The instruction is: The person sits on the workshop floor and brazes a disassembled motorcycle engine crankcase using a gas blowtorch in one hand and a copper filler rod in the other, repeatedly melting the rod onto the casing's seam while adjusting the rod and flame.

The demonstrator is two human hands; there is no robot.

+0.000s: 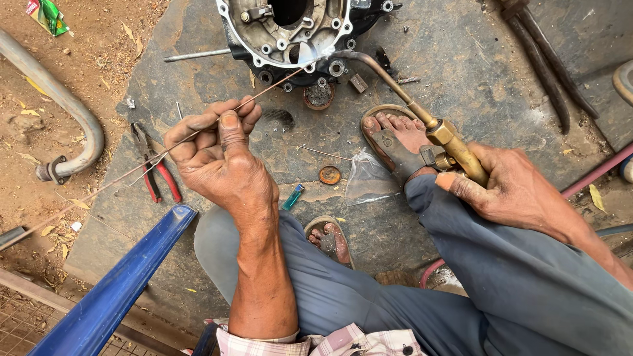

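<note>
The thin filler rod [198, 132] runs through the left hand [221, 158], pinched between the thumb and the curled fingers; one end reaches forward and to the right of that hand to the rim of the grey metal engine casing [290, 29], the other trails back past the wrist toward the dirt. It looks light and springy, likely to whip and sag along its free length, so a grip near the middle, as here, seems the steadiest place; its far tip sits at the bright spot and is best judged hot. The right hand [514, 191] is closed around the brass body of the gas torch [455, 148], whose curved neck arches forward and left from the knuckles to meet the rod's tip at the casing. The torch appears solid and fairly heavy, stiff, with hoses [597, 173] trailing behind the right wrist that may drag on it. Just left of the left hand lie red-handled pliers [155, 168] on the dark stone slab [455, 59]. Between the two hands sit a sandalled foot [395, 142], a clear plastic bag [366, 178], a rusty round cap [329, 175] and a small blue-green lighter [294, 196]. Below the left forearm a blue bar [125, 283] slants away; far left, a bent grey pipe [66, 118] lies on the soil
</note>
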